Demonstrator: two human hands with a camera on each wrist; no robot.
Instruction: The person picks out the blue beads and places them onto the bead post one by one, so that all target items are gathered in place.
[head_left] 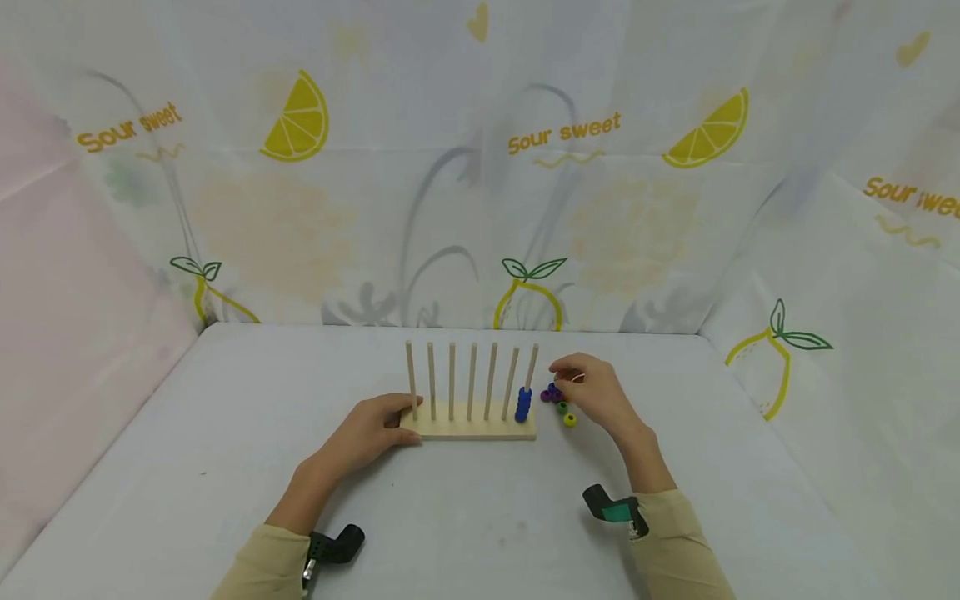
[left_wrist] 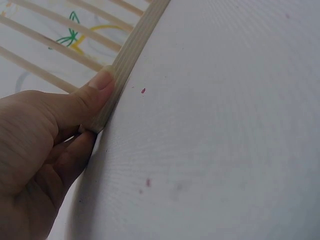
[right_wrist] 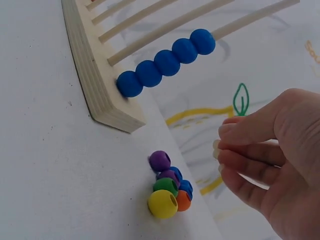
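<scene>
Left grip closed round pegboard edge, right grip ajar, empty, past opposite edge, by beads

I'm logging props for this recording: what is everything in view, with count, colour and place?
Tabletop: one, white, beneath the stand
Wooden peg stand: one, pale, on the tabletop
Pegs: seven, pale, in a row on the stand
Threaded beads: five, blue, on the rightmost peg
Loose beads: seven visible (two purple, two blue, one green, one yellow, one orange), right of the stand
Lemon-print cloth: count unclear, mostly white, behind the tabletop
Wrist cameras: two, black, one per wrist
Sleeves: two, beige, on the forearms
Left hand: one, gripping the stand's left end
Right hand: one, near the loose beads
</scene>
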